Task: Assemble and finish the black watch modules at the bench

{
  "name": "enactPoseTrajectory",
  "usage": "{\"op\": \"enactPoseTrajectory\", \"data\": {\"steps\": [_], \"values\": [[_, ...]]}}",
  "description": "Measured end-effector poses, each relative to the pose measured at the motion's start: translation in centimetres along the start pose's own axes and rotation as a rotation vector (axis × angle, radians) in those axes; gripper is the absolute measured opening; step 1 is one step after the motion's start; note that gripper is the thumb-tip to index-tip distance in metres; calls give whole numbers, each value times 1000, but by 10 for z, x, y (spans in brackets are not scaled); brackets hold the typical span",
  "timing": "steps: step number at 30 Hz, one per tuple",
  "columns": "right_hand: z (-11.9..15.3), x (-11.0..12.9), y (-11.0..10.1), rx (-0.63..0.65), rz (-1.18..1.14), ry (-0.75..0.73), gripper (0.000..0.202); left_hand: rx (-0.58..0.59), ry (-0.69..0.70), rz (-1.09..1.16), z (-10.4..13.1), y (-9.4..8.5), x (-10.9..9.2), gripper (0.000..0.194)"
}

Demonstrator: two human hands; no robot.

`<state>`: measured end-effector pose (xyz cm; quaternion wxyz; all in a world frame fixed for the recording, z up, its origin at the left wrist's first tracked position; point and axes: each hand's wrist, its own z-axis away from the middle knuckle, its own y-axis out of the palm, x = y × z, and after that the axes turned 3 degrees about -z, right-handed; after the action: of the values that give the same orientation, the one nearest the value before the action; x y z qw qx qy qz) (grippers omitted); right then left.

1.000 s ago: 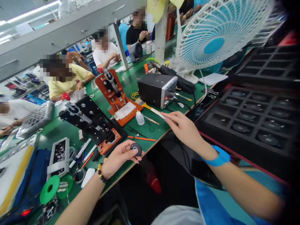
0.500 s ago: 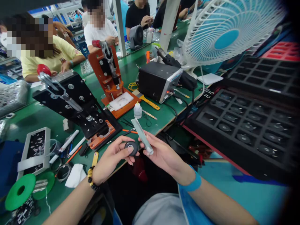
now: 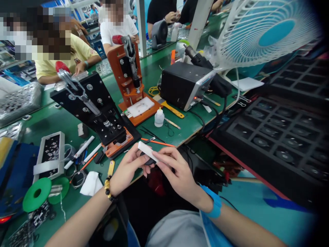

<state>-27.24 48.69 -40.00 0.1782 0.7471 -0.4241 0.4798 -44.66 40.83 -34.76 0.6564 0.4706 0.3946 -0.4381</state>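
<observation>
Over the table's front edge, my left hand (image 3: 126,171) is closed on a small black round disc (image 3: 148,160), with the thumb bent across it. My right hand (image 3: 180,173) pinches one end of a flat white bar (image 3: 147,150) between thumb and fingers. The bar lies slantwise over the disc and hides much of it; whether the two touch, I cannot tell. Just beyond my hands, a black toggle press (image 3: 102,120) stands on an orange base. An orange stick (image 3: 160,142) and thin black tools lie close by.
Behind stand an orange toggle press (image 3: 125,75), a small bottle (image 3: 159,117), a yellow-handled brush (image 3: 173,110) and a black soldering station (image 3: 183,85). A white fan (image 3: 275,34) rises at right above black compartment trays (image 3: 246,130). At left are a parts box (image 3: 61,151) and green spool (image 3: 37,193).
My right hand has brought the white bar over onto the disc's side and turned it flatter. The left hand keeps the disc. The camera view has shifted a little left.
</observation>
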Motion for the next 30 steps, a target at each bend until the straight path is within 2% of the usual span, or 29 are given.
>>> {"op": "enactPoseTrajectory", "data": {"steps": [7,13,19,28,30], "values": [[-4,0,10,-32,-8,-37,48,-49,-37,75,3,-1,0,25],[-9,-4,6,-180,87,-34,50,-34,-61,108,3,-2,-9,20],[-10,5,14,-8,62,-158,57,-106,-43,189,3,2,-10,25],[-16,3,21,-46,89,-118,57,-120,-44,206,4,1,-12,26],[-16,5,21,-19,95,-140,58,-130,-32,198,4,0,-12,25]]}}
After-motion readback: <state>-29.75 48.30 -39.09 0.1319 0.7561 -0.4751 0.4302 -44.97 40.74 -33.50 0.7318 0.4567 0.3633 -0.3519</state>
